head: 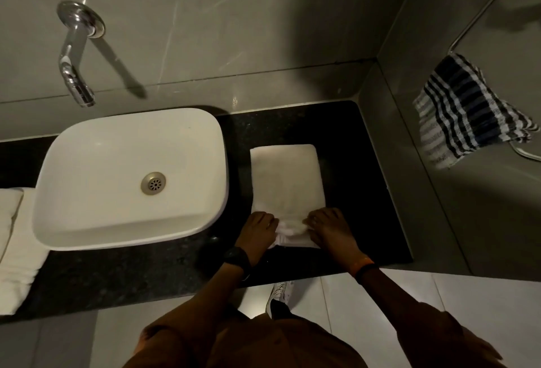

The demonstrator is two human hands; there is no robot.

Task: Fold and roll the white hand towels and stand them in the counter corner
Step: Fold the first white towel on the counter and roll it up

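Both hands are down on the folded white terry hand towel (288,183), which lies on the dark speckled stone counter (366,192) between the white rectangular basin (131,177) and the counter's right edge. Its long axis runs straight away from the person, towards the back right corner. The left hand (259,231) and right hand (330,228) sit side by side at the near end, fingers curled over a small started roll, equally close. The roll looks set to travel forward along that length.
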